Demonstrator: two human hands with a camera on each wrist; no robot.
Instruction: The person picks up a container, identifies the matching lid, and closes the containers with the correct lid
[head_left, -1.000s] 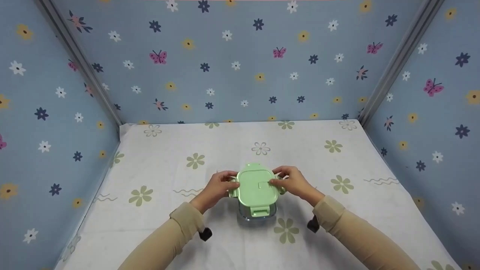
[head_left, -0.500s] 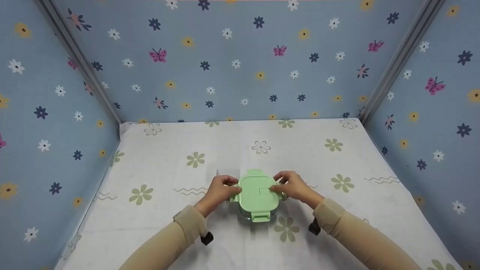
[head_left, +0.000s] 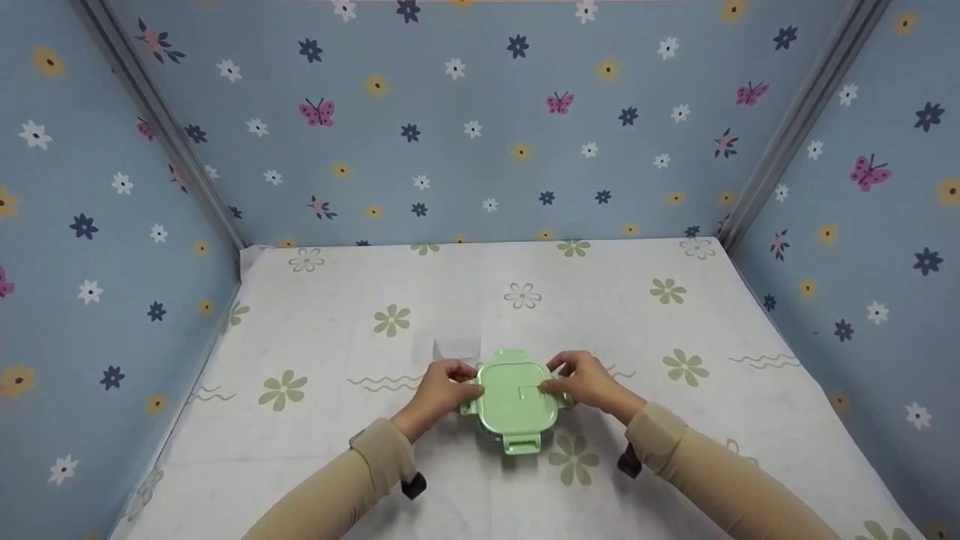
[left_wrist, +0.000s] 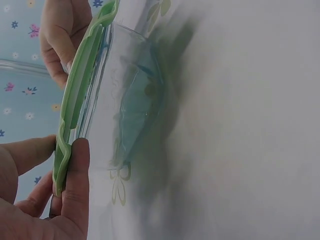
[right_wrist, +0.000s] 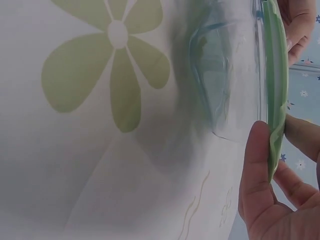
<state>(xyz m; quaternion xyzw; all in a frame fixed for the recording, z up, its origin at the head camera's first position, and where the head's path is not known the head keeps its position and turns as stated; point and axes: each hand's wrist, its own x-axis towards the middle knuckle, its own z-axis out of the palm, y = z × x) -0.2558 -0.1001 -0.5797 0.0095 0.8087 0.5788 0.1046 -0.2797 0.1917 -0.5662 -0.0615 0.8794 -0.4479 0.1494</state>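
Observation:
A light green snap-lock lid (head_left: 517, 401) with flaps on its sides lies over a clear glass food container (left_wrist: 142, 100) on the cloth. The container is mostly hidden under the lid in the head view, but the wrist views show its glass walls. My left hand (head_left: 437, 394) pinches the lid's left flap between thumb and fingers. On the other side, my right hand (head_left: 589, 382) pinches the right flap the same way. The flaps stick outward, and the near one (head_left: 522, 444) hangs free of both hands. Whether the lid is fully seated on the rim I cannot tell.
A small transparent piece (head_left: 457, 348) stands on the cloth just behind my left hand; its kind is unclear. The white flowered cloth (head_left: 315, 315) covers the table. Blue patterned walls (head_left: 480, 112) enclose the back and both sides.
Both hands have brought the lid down and slightly toward me, so less of the glass container shows beneath it. The transparent piece behind has come into view.

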